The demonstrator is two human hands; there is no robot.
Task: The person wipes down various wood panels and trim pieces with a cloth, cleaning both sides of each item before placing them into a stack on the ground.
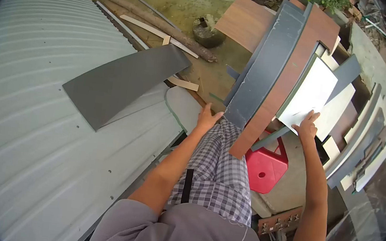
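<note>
My left hand (208, 119) is beside the lower end of a long dark grey panel (268, 64), thumb and fingers apart with nothing between them. Its thumb points toward the panel's corner. My right hand (307, 127) is at the lower corner of a white board (309, 94), fingers spread and fingertips overlapping the board's edge. Between the two hands leans a long reddish-brown panel (287, 79), standing against the dark grey one. A narrow grey-green strip (270, 138) sticks out below the white board.
A loose dark grey sheet (128, 81) lies across a corrugated metal surface (36, 101) on the left. Below the panels stands a red plastic stool (266, 170). More boards (362, 136) are stacked at the right. Behind, a wooden pole (161, 26) lies near a round concrete block (208, 32).
</note>
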